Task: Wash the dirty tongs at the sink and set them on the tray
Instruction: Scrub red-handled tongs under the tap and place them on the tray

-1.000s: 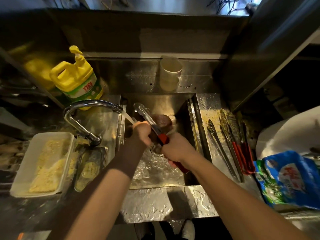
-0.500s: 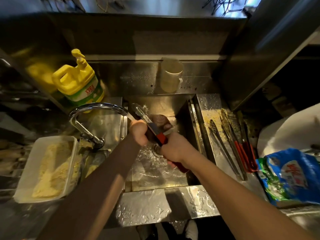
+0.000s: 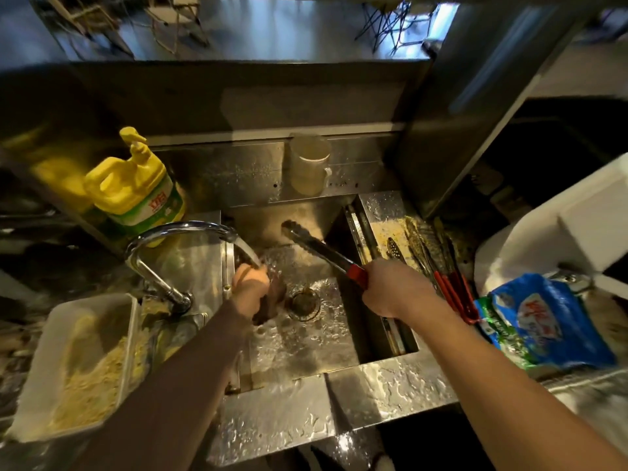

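Observation:
My right hand grips the red handle of metal tongs, whose closed tips point to the sink's far wall, above the basin and to the right of the water. My left hand holds a dark scrubbing pad under the water stream from the faucet. The steel sink is wet, with a round drain between my hands. On the tray right of the sink lie several other tongs, some with red handles, among yellowish residue.
A yellow detergent jug stands behind the faucet. A translucent cup sits on the back ledge. A white tub with yellow crumbs is at the left. A blue bag and a white container lie at the right.
My hands have come apart. The right hand carried the tongs to the right, away from the pad; the left hand with the pad dropped under the running water.

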A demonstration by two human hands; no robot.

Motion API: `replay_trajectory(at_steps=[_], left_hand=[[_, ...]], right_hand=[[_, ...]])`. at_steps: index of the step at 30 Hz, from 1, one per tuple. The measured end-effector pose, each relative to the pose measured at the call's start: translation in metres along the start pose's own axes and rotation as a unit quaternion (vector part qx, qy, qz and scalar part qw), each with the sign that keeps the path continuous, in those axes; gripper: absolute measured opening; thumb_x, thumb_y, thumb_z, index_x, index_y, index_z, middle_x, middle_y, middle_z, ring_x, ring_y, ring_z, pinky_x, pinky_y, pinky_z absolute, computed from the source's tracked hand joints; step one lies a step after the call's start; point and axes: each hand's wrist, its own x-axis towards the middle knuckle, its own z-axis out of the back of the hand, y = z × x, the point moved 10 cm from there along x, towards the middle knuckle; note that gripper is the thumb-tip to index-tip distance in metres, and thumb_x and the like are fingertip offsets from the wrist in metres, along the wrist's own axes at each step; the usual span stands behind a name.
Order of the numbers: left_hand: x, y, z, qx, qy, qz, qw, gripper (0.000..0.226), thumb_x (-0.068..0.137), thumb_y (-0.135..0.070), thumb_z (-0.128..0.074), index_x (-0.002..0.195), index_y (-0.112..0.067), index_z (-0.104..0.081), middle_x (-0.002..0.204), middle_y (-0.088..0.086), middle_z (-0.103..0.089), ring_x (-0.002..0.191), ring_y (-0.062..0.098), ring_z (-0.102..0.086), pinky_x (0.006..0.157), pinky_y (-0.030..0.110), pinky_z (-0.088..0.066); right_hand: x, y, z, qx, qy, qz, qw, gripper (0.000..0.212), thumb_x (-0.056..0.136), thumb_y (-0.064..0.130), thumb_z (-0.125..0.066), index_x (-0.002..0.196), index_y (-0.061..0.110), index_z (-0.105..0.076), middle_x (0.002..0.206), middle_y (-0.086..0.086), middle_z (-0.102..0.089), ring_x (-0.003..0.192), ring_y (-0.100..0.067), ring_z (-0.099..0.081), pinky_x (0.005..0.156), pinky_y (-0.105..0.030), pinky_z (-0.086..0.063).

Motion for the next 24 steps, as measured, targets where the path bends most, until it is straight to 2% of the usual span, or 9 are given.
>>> replay_trajectory(at_steps=[2,4,7,12,15,18,21,24], left_hand=[[-0.01,0.001,-0.01,0.066,0.027,-0.036,0.997,0.046,0.096,-0.034,-0.06,0.128,-0.001,-0.058,0.13,0.022,-0.06,0.119,0.038,-0.057,0.096,0.036,-0.044],[-0.018,-0.004,-0.018,0.07,0.053,-0.08,0.993,0.042,0.097,-0.03,-0.059,0.127,-0.001,-0.059,0.13,0.021,-0.061,0.119,0.038,-0.058,0.102,0.038,-0.046],[-0.041,-0.022,-0.027,0.081,0.064,-0.136,0.985,0.035,0.096,-0.03,-0.059,0.12,-0.005,-0.063,0.12,0.017,-0.065,0.112,0.037,-0.061,0.096,0.038,-0.048],[-0.085,-0.062,-0.045,0.154,0.096,-0.234,0.955,0.026,0.097,-0.03,-0.058,0.111,-0.01,-0.067,0.102,0.012,-0.069,0.101,0.033,-0.065,0.085,0.035,-0.048],[-0.111,-0.087,-0.058,0.191,0.106,-0.278,0.935,0.019,0.097,-0.03,-0.058,0.102,-0.014,-0.067,0.094,0.008,-0.069,0.095,0.03,-0.065,0.082,0.036,-0.049],[-0.139,-0.109,-0.076,0.234,0.118,-0.312,0.913,0.016,0.096,-0.029,-0.058,0.089,-0.018,-0.067,0.087,0.004,-0.068,0.095,0.029,-0.065,0.075,0.032,-0.044],[-0.173,-0.128,-0.106,0.281,0.139,-0.343,0.886,0.023,0.095,-0.031,-0.06,0.102,-0.012,-0.071,0.1,0.012,-0.072,0.099,0.031,-0.065,0.078,0.032,-0.046],[-0.212,-0.143,-0.141,0.297,0.174,-0.373,0.862,0.027,0.095,-0.032,-0.06,0.113,-0.013,-0.068,0.109,0.011,-0.072,0.104,0.029,-0.065,0.085,0.032,-0.049]], right_hand=[[-0.007,-0.003,0.012,-0.039,-0.068,0.008,0.997,0.023,0.09,0.023,-0.061,0.112,0.019,-0.06,0.087,-0.001,-0.061,0.08,-0.022,-0.062,0.07,-0.035,-0.054],[-0.011,-0.003,0.012,-0.052,-0.092,0.036,0.994,0.028,0.089,0.021,-0.061,0.117,0.021,-0.057,0.097,-0.004,-0.064,0.088,-0.026,-0.065,0.072,-0.036,-0.054],[-0.018,-0.014,0.013,-0.037,-0.119,0.068,0.99,0.036,0.089,0.02,-0.06,0.124,0.025,-0.053,0.099,-0.004,-0.066,0.089,-0.027,-0.067,0.071,-0.038,-0.055],[-0.02,-0.045,0.013,0.057,-0.097,0.076,0.991,0.048,0.096,0.024,-0.056,0.142,0.033,-0.045,0.111,-0.006,-0.069,0.1,-0.029,-0.067,0.079,-0.039,-0.055],[-0.026,-0.066,0.019,0.084,-0.098,0.085,0.988,0.051,0.096,0.023,-0.057,0.143,0.039,-0.044,0.112,-0.004,-0.069,0.099,-0.029,-0.067,0.077,-0.038,-0.054],[-0.04,-0.085,0.032,0.094,-0.129,0.099,0.982,0.053,0.095,0.024,-0.057,0.143,0.042,-0.043,0.116,-0.004,-0.07,0.102,-0.03,-0.066,0.079,-0.038,-0.053],[-0.06,-0.116,0.049,0.108,-0.177,0.089,0.974,0.055,0.095,0.027,-0.059,0.144,0.043,-0.041,0.121,-0.002,-0.069,0.106,-0.029,-0.065,0.085,-0.043,-0.055],[-0.081,-0.151,0.063,0.122,-0.214,0.077,0.966,0.055,0.095,0.028,-0.059,0.144,0.046,-0.041,0.12,0.002,-0.07,0.104,-0.025,-0.067,0.085,-0.046,-0.056]])
